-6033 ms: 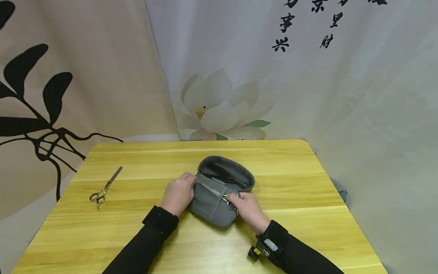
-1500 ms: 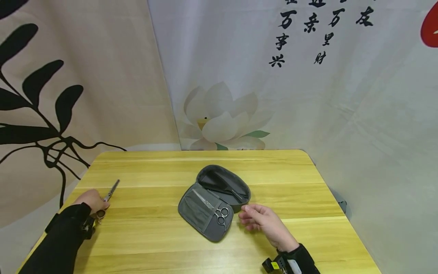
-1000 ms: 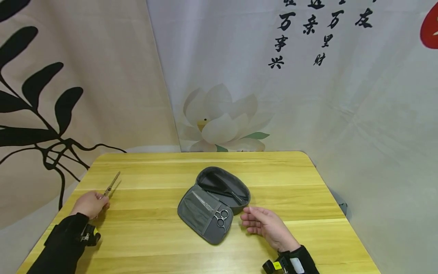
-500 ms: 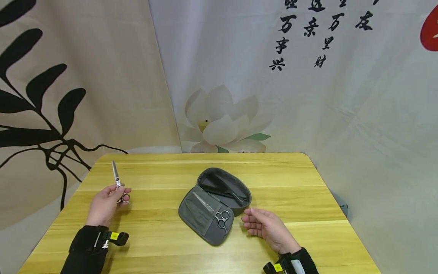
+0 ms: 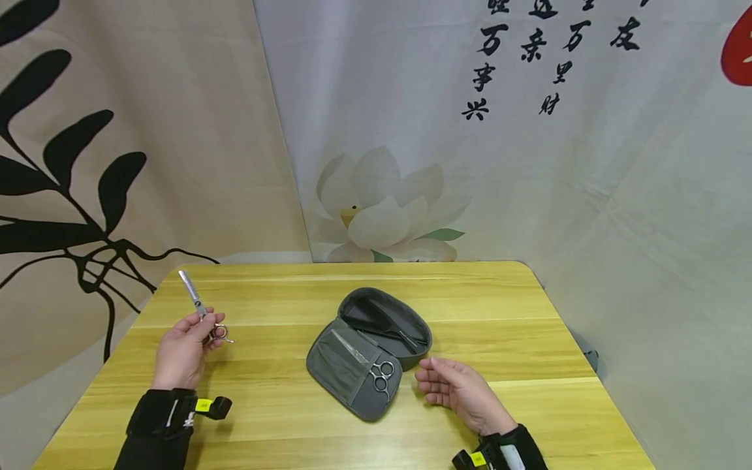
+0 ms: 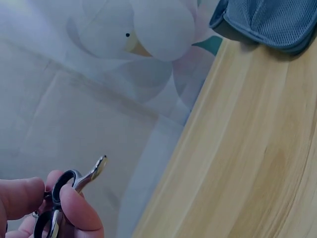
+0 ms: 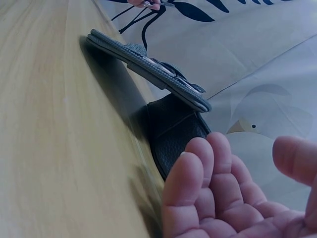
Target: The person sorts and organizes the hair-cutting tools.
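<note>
My left hand pinches a pair of thinning scissors by the handle above the table's left side, blades pointing up and away. In the left wrist view, the dark-lined finger rings show between thumb and fingers; the blades are out of sight there. A grey zip case lies unfolded mid-table. Another pair of scissors sits in its flap pocket, ring handles outside. A dark comb-like tool lies in the deeper half. My right hand, fingers loosely bent and holding nothing, is just right of the case.
The wooden table has rounded far corners. Behind it hangs a curtain printed with a lotus, leaves and characters. Both wrists carry straps with small cameras.
The scissors on the left were picked up by my left hand, raised and turned blades-up. Earlier, both hands were at the case, the right on the other pair's handles; the right hand since stays beside it.
</note>
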The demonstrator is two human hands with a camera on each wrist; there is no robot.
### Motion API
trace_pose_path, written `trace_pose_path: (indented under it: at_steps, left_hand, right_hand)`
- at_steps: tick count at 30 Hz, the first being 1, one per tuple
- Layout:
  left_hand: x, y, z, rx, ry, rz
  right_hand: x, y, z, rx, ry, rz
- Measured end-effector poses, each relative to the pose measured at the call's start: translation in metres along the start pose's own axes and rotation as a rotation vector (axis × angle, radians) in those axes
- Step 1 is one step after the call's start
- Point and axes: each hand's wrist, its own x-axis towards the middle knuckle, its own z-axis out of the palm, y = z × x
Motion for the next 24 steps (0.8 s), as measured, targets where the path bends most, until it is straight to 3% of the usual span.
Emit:
trace_pose_path:
  at_steps: [5,19,24]
  left_hand:
    - [-0.002,0.001,0.003,-0.031,-0.003,0.01]
    - [-0.014,0.004,0.016,-0.085,-0.11,0.068]
    - [-0.018,0.008,0.024,-0.066,-0.092,0.062]
  right_hand:
    - [0.0,0.0,0.0,0.003,0.004,0.003]
    - [-0.001,-0.001,0.001,0.002,0.009,0.006]
    - [0.0,0.0,0.0,0.008,0.008,0.002]
